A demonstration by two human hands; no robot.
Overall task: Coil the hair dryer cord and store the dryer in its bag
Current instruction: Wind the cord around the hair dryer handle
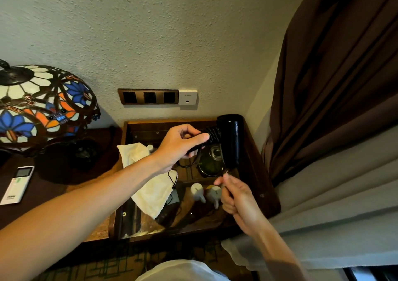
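Above the tray [120,196], left hand [179,144] grips dryer [229,139].

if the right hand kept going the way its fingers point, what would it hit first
Probably the dryer: the right hand points up and away, its fingertips just below the barrel's lower end, pinching something small there. Depth is unclear.

I can't read any text: the remote [16,185] carries small print and the white wall plate [188,97] a tiny mark, both too blurred.
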